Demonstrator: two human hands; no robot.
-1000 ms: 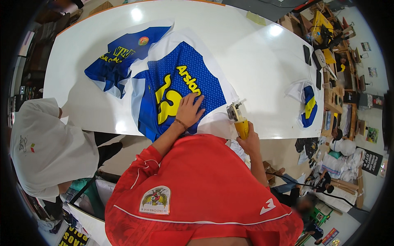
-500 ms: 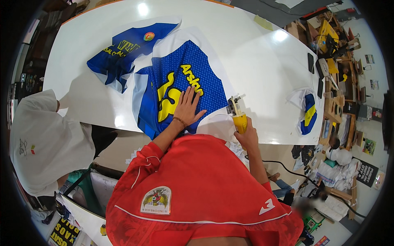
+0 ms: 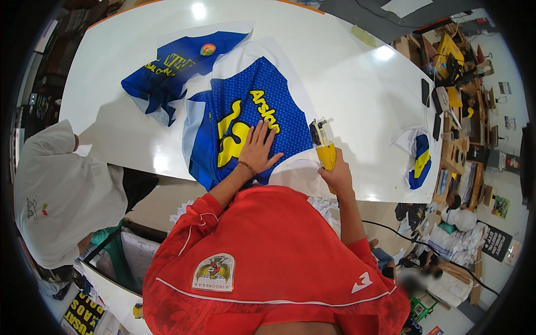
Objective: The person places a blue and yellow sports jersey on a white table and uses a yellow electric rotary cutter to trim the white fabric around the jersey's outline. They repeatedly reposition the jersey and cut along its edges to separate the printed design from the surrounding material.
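My left hand (image 3: 258, 151) lies flat, fingers spread, on a blue jersey panel (image 3: 285, 114) with yellow lettering and a large yellow number. White margins surround the panel's printed shape. In my right hand (image 3: 339, 174) is a yellow handheld electric fabric cutter (image 3: 325, 155), gripped by its body. Its metal cutting head (image 3: 319, 132) is just right of the panel's lower right edge; I cannot tell whether the blade touches the cloth. Left of the panel lies another blue printed jersey piece (image 3: 167, 72) with a round badge, partly crumpled.
The white table (image 3: 357, 100) runs beneath everything. A small blue, yellow and white cloth piece (image 3: 421, 159) lies at its right end, near dark flat objects (image 3: 425, 92). A person in a white shirt (image 3: 64, 190) stands at the left. A black cable (image 3: 413, 239) trails at right.
My right hand has moved a little farther from me with the fabric cutter, along the panel's right side. My left hand stays flat on the panel. The whole view has shifted slightly.
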